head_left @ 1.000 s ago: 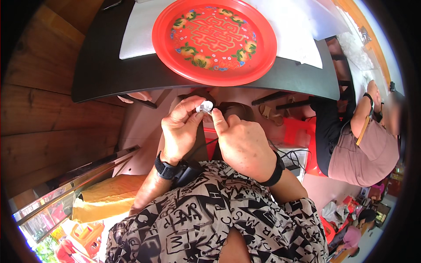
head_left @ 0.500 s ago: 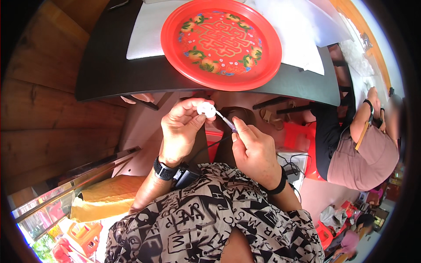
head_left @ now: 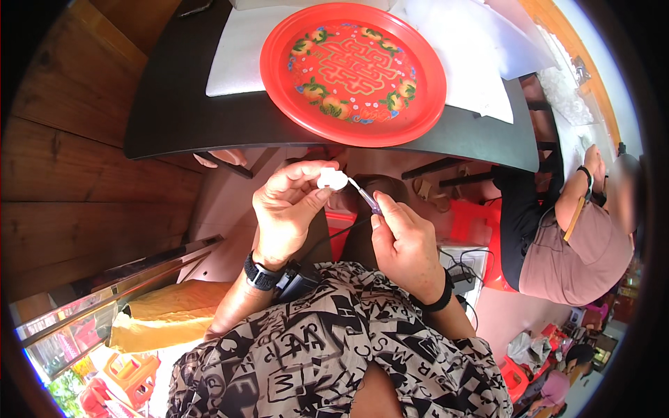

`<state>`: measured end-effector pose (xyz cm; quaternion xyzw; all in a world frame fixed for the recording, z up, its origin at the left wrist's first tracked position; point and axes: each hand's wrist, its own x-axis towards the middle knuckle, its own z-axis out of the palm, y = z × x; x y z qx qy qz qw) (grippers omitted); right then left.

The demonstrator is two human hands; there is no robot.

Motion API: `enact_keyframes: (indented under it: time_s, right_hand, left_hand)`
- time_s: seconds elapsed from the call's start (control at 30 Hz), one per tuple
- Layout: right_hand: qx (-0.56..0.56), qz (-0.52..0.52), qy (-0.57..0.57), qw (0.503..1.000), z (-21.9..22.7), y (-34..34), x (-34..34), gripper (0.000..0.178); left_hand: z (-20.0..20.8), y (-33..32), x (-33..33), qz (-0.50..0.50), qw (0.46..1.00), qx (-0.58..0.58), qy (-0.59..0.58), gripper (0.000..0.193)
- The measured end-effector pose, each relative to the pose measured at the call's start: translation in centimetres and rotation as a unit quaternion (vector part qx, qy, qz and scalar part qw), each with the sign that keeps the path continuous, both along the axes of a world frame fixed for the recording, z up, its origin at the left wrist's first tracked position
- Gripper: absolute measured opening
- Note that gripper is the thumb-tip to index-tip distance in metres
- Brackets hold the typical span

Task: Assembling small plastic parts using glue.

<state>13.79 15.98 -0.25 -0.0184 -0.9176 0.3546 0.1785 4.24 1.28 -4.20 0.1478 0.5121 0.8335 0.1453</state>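
Note:
Between the thumb and fingers of my left hand (head_left: pixel 287 209) is a small, white, roundish piece (head_left: pixel 332 179) with notches in it. Its exact kind is too small to make out. My right hand (head_left: pixel 408 244) grips a thin brush (head_left: pixel 367 198) with a purple handle and a pale tip. The brush tip is at the right edge of the white piece; whether they touch I cannot tell. Both hands are held in front of my body, just short of the table's near edge. Beyond them a large red round tray (head_left: pixel 352 136) with painted fruit and gold characters rests on the table.
The dark table (head_left: pixel 188 118) bears white foam sheets (head_left: pixel 237 59) under the tray. Another person (head_left: pixel 571 244) sits at the right by a side bench. A wooden wall (head_left: pixel 90 167) stands at the left, with a yellow cloth (head_left: pixel 167 317) below. Cables (head_left: pixel 460 268) lie near my right wrist.
The white piece has tilted and shifted slightly right in my left hand. My right hand and the brush have moved a little to the right and down, the tip staying near the piece.

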Motion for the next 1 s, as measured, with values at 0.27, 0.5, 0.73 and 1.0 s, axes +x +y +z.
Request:
enact_keyframes:
  time_s: [0.27, 0.5, 0.73, 1.0]
  right_hand:
    - [-0.004, 0.008, 0.006, 1.000, -0.1, 0.0, -0.1, 0.027]
    - [-0.002, 0.010, 0.010, 1.000, -0.3, 0.1, 0.3, 0.030]
    - [0.072, 0.046, -0.026, 0.996, 0.9, 0.3, 0.7, 0.051]
    - [0.156, 0.037, -0.035, 0.986, 1.4, -0.3, 0.2, 0.050]
  left_hand:
    - [0.2, 0.0, 0.2, -0.015, 0.999, 0.026, -0.035, 0.024]
    - [0.0, 0.1, 0.3, -0.019, 0.999, 0.018, -0.025, 0.024]
    - [0.0, 0.5, 0.6, -0.011, 1.000, 0.019, 0.022, 0.028]
    - [0.0, 0.5, 1.0, -0.008, 0.999, 0.001, 0.034, 0.029]
